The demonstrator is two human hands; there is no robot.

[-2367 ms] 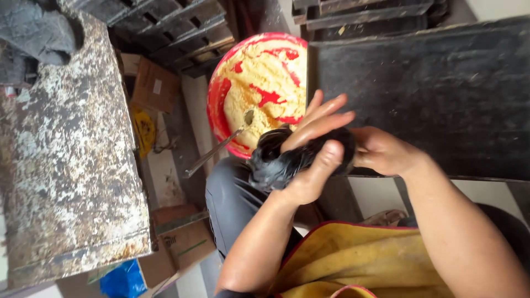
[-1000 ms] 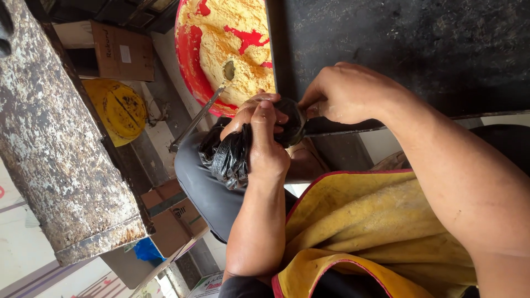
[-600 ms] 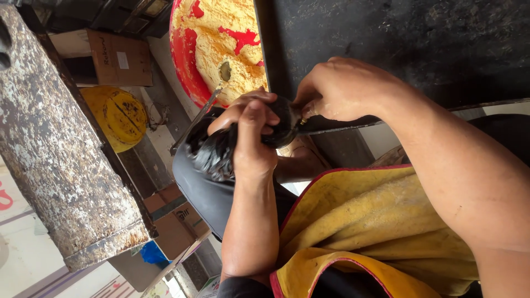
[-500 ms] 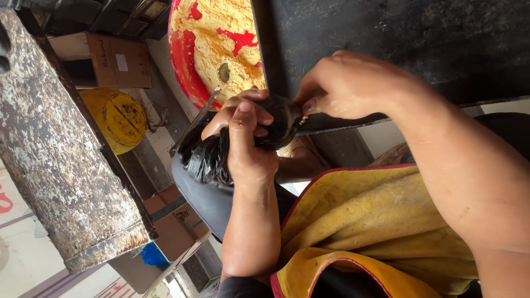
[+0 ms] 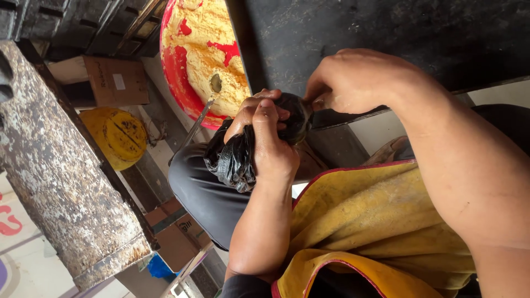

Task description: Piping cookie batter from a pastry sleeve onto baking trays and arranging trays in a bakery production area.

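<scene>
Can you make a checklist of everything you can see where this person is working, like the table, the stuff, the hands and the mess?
Surface: dark, scuffed worktop, with its edge beside both hands.
Job's things: crumpled black plastic bag; red bowl coated with yellow paste, a metal spoon leaning in it.
Clutter: cardboard boxes, yellow round container.
Grips: left hand wrapped around the bag; right hand pinching the bag's top end at the worktop edge.
Cables: nothing seen.
Surroundings: worn, speckled metal block; yellow apron on the person's lap.
</scene>
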